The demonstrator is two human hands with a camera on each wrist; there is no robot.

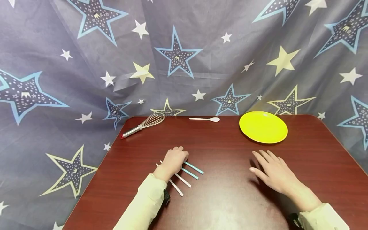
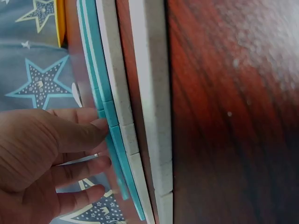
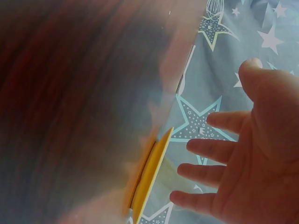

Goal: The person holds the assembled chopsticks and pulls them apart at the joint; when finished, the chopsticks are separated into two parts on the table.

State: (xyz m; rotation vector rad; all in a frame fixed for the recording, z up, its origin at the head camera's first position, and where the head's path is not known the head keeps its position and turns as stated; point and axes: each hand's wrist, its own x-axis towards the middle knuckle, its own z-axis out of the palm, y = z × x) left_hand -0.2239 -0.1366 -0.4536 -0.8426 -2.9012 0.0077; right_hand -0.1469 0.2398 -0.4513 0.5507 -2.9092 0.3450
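My left hand [image 1: 173, 159] reaches over two pairs of chopsticks lying side by side on the table. Its thumb and index finger pinch at the farther light-blue chopstick [image 1: 194, 167], and the other fingertips hang close beside it. Parallel to that one lies a second light-blue chopstick [image 1: 190, 173]. Two whitish chopsticks [image 1: 183, 180] run under the wrist, nearer to me; the left hand covers part of all of them in the head view. At the right, my right hand [image 1: 274, 171] hovers over the table with fingers spread, holding nothing, just in front of a yellow plate [image 1: 263, 127].
A whisk [image 1: 143, 124] with a metal handle lies at the table's back left corner. By the back edge is a small white spoon [image 1: 204, 119]. Behind the reddish-brown table [image 1: 224, 191] hangs a grey curtain [image 1: 187, 89] printed with stars.
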